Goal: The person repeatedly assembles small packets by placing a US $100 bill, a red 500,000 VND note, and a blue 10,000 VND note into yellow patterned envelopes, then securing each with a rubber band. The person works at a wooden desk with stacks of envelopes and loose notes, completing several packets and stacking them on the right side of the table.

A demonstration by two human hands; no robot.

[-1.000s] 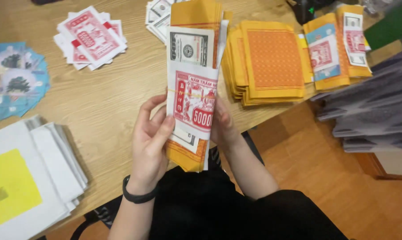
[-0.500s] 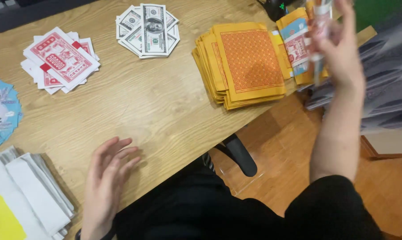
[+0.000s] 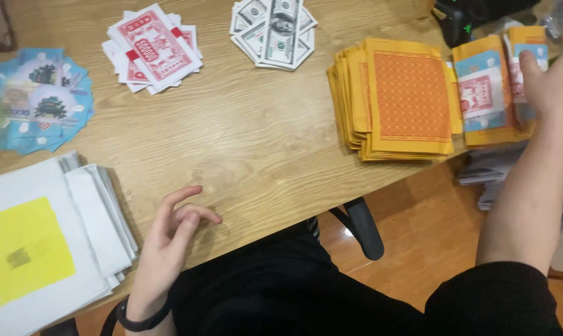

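While the right hand (image 3: 552,78) reaches out to the far right of the wooden table (image 3: 244,143), its fingers lie curved over the wrapped paper bundle (image 3: 493,90), an orange-yellow packet with pink and blue printed notes on its face; whether they grip it or merely press on it cannot be told, since the frame edge cuts off the fingertips. This bundle lies at the table's right end, just beside the stack of orange patterned sheets (image 3: 406,99). It is probably light and somewhat floppy, its loose layers liable to slide apart, so a hold across both long edges, thumb beneath, would seem safest. The left hand (image 3: 172,239) rests at the near table edge, empty, fingers loosely spread, close to the white envelopes with a yellow square (image 3: 38,249). Something clear near the top right corner is too blurred to identify.
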